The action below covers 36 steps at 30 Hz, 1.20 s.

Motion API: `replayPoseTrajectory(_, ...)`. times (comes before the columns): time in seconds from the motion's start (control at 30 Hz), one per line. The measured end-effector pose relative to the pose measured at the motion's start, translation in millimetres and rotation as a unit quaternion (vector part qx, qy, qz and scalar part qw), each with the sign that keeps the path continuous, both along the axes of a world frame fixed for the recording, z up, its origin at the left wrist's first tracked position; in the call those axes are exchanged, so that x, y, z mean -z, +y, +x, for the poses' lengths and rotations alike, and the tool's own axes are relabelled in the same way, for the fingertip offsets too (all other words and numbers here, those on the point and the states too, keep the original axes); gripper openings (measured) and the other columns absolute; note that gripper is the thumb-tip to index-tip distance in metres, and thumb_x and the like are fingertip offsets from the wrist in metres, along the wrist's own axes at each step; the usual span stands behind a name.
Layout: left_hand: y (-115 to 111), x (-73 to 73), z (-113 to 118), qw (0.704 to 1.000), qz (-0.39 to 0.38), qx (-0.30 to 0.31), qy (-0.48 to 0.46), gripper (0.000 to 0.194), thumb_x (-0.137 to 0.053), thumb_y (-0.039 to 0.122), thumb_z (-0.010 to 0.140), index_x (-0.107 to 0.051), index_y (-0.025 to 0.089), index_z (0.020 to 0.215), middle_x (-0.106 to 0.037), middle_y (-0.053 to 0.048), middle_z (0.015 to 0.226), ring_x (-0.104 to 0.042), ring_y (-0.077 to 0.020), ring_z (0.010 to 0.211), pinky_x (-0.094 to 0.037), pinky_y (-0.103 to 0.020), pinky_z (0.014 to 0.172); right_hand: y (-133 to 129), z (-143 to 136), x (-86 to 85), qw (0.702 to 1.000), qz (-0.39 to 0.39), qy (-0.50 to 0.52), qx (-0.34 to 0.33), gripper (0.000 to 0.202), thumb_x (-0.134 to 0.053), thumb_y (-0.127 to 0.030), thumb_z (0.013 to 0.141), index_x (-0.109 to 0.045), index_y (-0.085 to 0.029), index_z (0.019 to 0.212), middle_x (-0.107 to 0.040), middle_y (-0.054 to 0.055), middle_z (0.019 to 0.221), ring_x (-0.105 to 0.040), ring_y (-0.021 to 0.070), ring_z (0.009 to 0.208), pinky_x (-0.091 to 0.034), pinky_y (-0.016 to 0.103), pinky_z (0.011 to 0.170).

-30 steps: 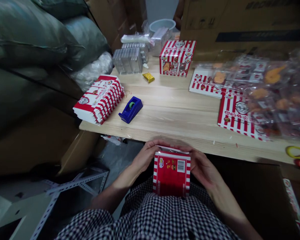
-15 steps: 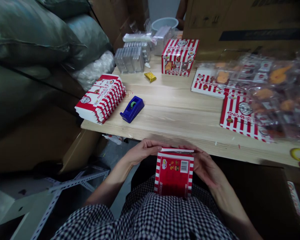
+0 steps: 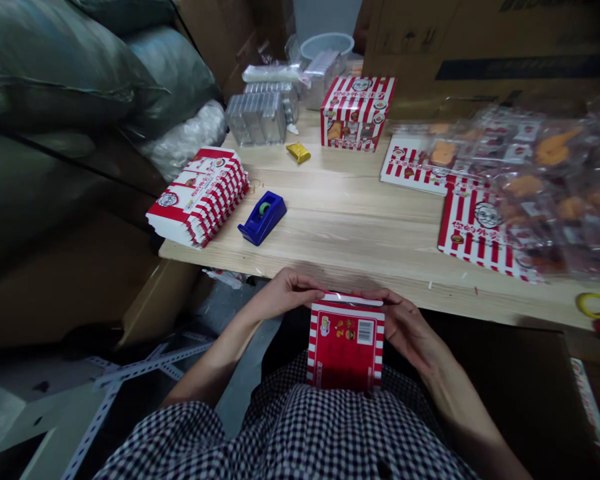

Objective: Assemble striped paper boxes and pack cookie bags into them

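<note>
A red-and-white striped cardboard box rests against my lap, its barcode side facing up toward me. My left hand grips the box's top left corner, thumb along the white flap edge. At the top right corner my right hand holds the same box, with its fingers partly behind it. A dark gap shows beneath the flap. On the table ahead stands a blue tape dispenser with a green roll.
A stack of flattened striped cartons lies at the table's left. Behind are clear plastic trays, a yellow packet and an assembled striped box. Bagged toy food covers striped cards on the right, near yellow-handled scissors.
The view has shifted slightly. Both hands keep hold of the box at its top corners, and the left hand's fingers have moved a little along the top edge.
</note>
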<state>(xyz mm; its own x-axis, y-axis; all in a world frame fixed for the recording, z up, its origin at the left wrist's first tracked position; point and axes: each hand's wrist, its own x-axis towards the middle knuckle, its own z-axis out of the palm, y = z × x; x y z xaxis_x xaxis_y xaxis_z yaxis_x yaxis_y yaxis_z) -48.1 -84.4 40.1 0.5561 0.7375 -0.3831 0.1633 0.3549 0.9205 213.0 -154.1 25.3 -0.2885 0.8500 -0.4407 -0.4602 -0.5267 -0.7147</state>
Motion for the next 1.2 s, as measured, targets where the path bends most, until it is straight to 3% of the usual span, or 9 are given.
replayPoseTrajectory(0.3,10,-2.4,-6,0.996,0.057,0.063,0.021,0.020,-0.073,0.033,0.082,-0.079,0.018,0.093,-0.078,-0.007,0.088,-0.070,-0.0152,0.078,-0.053,-0.027,0.075,9,-1,2.7,1.000,0.016,-0.009,-0.024,0.011,-0.072,-0.032,0.085,-0.074,-0.024,0.092,-0.076,0.005,0.111,-0.070,0.0230,0.105,-0.055,0.038,0.095)
replayPoseTrajectory(0.57,30,-11.1,0,0.985,0.065,0.155,0.037,0.020,-0.074,0.034,0.080,-0.078,0.016,0.087,-0.077,-0.006,0.082,-0.067,-0.0143,0.071,-0.052,-0.026,0.068,36,15,5.3,0.984,0.090,-0.068,-0.136,0.021,-0.076,-0.026,0.083,-0.073,-0.023,0.103,-0.077,0.003,0.107,-0.072,0.0152,0.096,-0.057,0.031,0.089)
replayPoseTrajectory(0.87,27,-3.8,9,0.981,0.111,0.152,0.054,0.020,-0.073,0.036,0.080,-0.077,0.016,0.082,-0.075,-0.005,0.077,-0.065,-0.0139,0.070,-0.048,-0.023,0.065,33,24,11.7,0.981,0.104,-0.075,-0.148,0.021,-0.076,-0.030,0.084,-0.076,-0.024,0.104,-0.076,0.005,0.114,-0.071,0.0199,0.106,-0.053,0.040,0.100)
replayPoseTrajectory(1.07,15,-9.5,11,0.977,0.150,0.122,0.094,0.020,-0.069,0.034,0.084,-0.078,0.016,0.086,-0.075,-0.005,0.077,-0.066,-0.0151,0.071,-0.048,-0.024,0.066,12,24,7.7,0.982,0.059,-0.102,-0.146,0.034,-0.069,-0.039,0.090,-0.070,-0.027,0.122,-0.076,0.006,0.115,-0.072,0.0199,0.103,-0.054,0.040,0.099)
replayPoseTrajectory(1.2,12,-16.3,13,0.978,0.137,0.129,0.085,0.021,-0.071,0.035,0.083,-0.078,0.016,0.086,-0.075,-0.006,0.079,-0.066,-0.0159,0.072,-0.049,-0.026,0.067,15,31,-2.0,0.972,0.085,-0.111,-0.189,0.034,-0.066,-0.037,0.092,-0.069,-0.027,0.124,-0.075,0.005,0.117,-0.072,0.0198,0.105,-0.053,0.041,0.101)
